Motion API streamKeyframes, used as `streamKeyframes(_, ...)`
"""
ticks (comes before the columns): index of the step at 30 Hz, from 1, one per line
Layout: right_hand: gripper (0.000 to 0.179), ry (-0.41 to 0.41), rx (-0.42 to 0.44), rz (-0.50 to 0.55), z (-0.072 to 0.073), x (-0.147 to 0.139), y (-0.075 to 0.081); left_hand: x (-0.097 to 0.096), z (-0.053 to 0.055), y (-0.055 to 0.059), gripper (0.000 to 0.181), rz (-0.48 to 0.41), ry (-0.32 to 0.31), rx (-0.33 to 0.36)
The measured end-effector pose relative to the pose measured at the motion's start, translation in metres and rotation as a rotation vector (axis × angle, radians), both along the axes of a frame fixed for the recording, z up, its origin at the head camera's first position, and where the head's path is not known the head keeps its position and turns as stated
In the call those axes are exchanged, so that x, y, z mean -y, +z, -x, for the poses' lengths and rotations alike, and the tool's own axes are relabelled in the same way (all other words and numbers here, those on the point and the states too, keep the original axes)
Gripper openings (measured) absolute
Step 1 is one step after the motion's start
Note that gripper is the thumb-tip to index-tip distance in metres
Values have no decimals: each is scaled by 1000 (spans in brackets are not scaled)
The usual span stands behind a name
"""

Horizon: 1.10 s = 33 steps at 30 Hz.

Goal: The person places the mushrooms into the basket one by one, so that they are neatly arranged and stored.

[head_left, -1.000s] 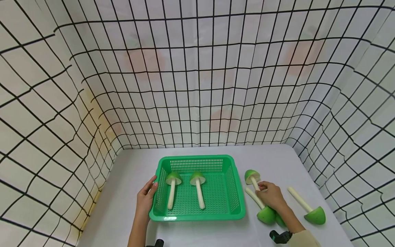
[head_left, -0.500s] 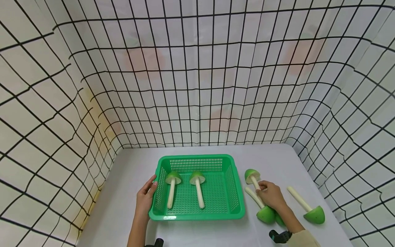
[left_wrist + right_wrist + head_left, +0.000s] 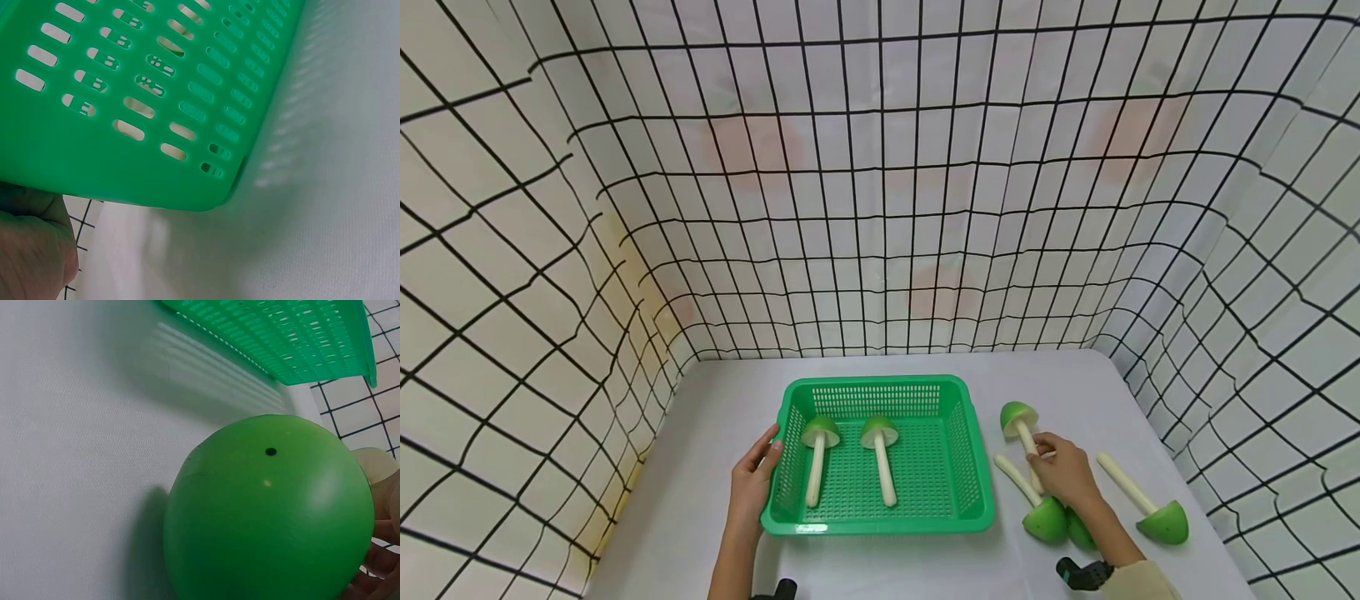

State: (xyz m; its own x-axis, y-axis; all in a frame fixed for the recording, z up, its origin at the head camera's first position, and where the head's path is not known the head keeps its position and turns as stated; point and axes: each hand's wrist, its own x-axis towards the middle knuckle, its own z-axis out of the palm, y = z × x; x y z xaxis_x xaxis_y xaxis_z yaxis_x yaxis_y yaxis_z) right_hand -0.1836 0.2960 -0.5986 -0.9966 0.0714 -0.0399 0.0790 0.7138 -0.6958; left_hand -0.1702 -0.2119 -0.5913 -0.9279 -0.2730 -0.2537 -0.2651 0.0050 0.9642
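Observation:
My left hand (image 3: 754, 479) grips the left rim of a green plastic basket (image 3: 880, 527), thumb on the rim and fingers at its outer side. Inside the basket lie two toy mushrooms with green caps and white stems, a left one (image 3: 816, 475) and a middle one (image 3: 886, 475). To the right of the basket, my right hand (image 3: 1063, 468) pinches the stem of another toy mushroom (image 3: 1018, 418), its cap pointing away from me. Below that hand lie a toy mushroom (image 3: 1045, 521) and a partly covered green cap (image 3: 1078, 532). A big green cap (image 3: 269, 512) fills the right wrist view.
One more toy mushroom (image 3: 1163, 523) lies at the right, its stem pointing up and left. Black wire mesh (image 3: 880, 275) stands around the back and sides of the white table (image 3: 700, 417), with pale cloth behind it.
My right hand has moved slightly right with the pinched mushroom, whose cap has shifted up and right and more of whose stem shows. The left hand and basket stay put.

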Motion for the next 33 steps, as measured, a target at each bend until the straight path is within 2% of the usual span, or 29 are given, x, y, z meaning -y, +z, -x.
streamKeyframes(12,41,-22,-22,17,-4,-3,5,2,2,-4,50,1,4,12)
streamKeyframes(22,37,-58,-75,13,-2,-4,7,-1,0,-1,53,6,13,-4)
streamKeyframes(27,37,-82,-111,23,-2,-4,12,-1,0,0,52,6,12,-4)
streamKeyframes(33,39,-93,-110,34,-4,-4,19,0,1,-2,50,4,-4,7)
